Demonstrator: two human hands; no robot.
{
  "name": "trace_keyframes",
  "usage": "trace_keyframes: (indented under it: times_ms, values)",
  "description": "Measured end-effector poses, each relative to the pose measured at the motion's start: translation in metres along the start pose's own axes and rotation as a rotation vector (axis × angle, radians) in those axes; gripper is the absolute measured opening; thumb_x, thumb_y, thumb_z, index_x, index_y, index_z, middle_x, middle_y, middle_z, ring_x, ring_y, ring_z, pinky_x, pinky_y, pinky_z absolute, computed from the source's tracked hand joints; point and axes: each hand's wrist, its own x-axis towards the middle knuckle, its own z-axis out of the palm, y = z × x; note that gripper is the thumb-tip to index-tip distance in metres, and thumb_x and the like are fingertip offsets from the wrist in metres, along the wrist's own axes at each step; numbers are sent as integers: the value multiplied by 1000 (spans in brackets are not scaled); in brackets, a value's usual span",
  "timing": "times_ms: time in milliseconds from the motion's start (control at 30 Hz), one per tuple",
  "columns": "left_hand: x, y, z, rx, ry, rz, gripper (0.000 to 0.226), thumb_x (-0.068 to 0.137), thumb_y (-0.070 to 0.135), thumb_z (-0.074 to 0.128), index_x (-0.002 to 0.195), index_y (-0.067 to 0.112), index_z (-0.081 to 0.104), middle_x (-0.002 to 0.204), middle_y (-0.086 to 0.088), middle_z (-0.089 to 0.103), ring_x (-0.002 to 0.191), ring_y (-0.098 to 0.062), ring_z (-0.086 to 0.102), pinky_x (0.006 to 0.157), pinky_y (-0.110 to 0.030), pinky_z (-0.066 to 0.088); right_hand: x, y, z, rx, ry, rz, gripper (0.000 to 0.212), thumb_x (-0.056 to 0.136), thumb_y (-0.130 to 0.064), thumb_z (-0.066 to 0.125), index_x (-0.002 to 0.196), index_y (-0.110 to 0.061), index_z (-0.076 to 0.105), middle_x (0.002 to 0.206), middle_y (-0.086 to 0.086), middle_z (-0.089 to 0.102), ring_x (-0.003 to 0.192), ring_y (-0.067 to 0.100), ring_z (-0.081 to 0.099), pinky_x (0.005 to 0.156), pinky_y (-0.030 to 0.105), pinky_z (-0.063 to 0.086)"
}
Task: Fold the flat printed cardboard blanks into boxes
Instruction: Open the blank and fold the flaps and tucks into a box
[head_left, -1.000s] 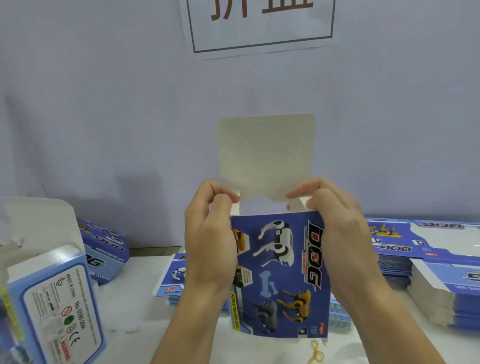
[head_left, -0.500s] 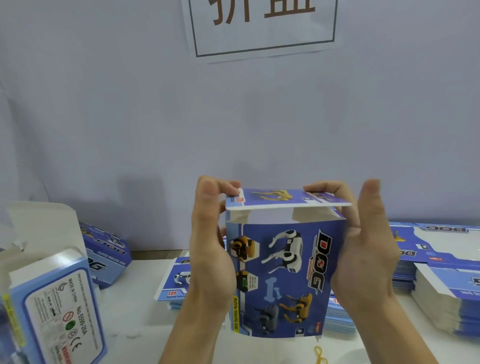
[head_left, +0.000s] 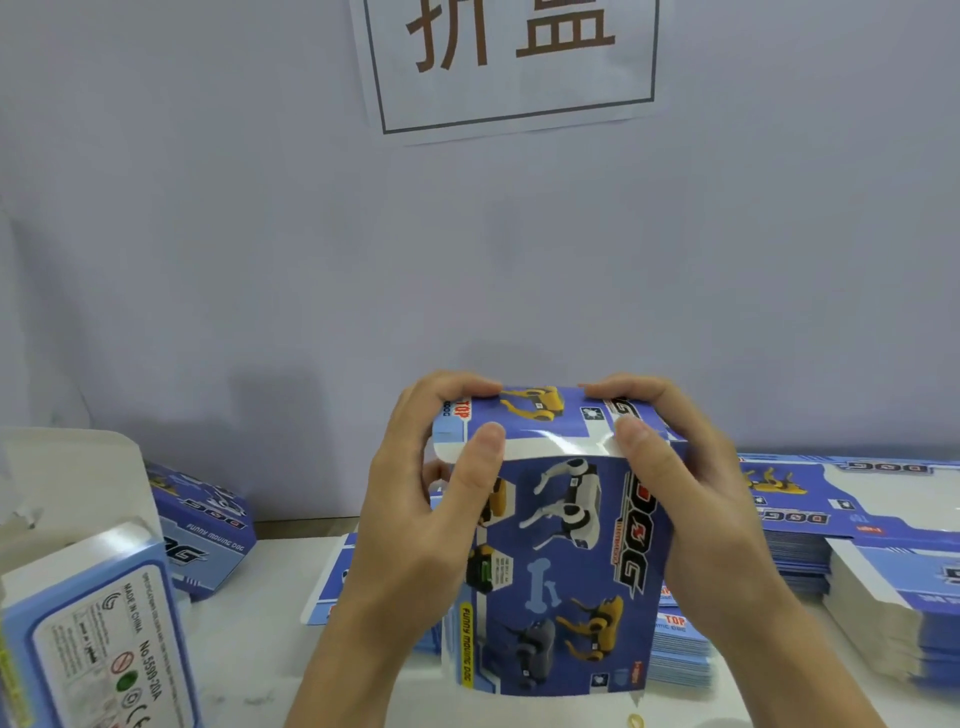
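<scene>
At the far left of my view stands a pale blue printed cardboard box with a white label panel (head_left: 98, 639), its plain inner flap up and open. Just behind it a second blue printed carton with "DOG" lettering (head_left: 205, 530) lies on its side on the white tabletop (head_left: 260, 649).

Moving toward the middle, my left hand (head_left: 415, 530) grips the upright blue printed cardboard box with robot-dog pictures (head_left: 561, 561), which I hold above the table in front of me. The fingers curl over the back edge of the top lid, the thumb presses down at the lid's front fold, and the palm lies against the box's left side. The lid sits folded down across the top, a white edge of it showing along the front.

My right hand (head_left: 696, 499) grips the same box from the other side: fingers curled over the lid's far right corner, thumb pressed at the front fold, palm against the right wall. Both hands are closed around it.

Below and behind the box, a low stack of flat blue printed blanks (head_left: 675, 649) lies on the table. Further right sit taller stacks of flat blue-and-white blanks (head_left: 883, 587). On the grey wall above hangs a white paper sign with brown characters (head_left: 511, 57).
</scene>
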Motion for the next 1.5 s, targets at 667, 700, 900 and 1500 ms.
trace_keyframes:
  times_ms: [667,700,900,1500]
  values:
    - [1,0,0,-214,15,23,18,89,35,60,102,23,62,107,5,71,98,-32,73,60,-41,61,3,-3,12,94,58,-14,23,75,-45,68,88,-26,68,95,4,74,78,30,75,57,34,59]
    - [1,0,-2,-235,9,23,17,89,34,60,101,22,62,106,6,71,97,-31,73,60,-39,60,3,-3,12,94,55,2,25,74,-46,69,89,-26,68,94,6,74,80,32,75,57,34,59]
    - [2,1,-3,-245,27,38,32,87,47,69,103,20,62,98,-1,74,86,-30,75,57,-35,59,3,-6,14,112,50,49,29,71,-48,72,88,-26,68,87,11,74,76,31,75,55,31,58]
    - [1,5,-13,-170,-203,-40,37,71,52,83,99,29,76,137,12,52,124,-20,60,70,-38,62,2,-2,-3,222,72,179,12,69,-21,62,75,-16,71,120,3,71,87,27,74,63,37,57]
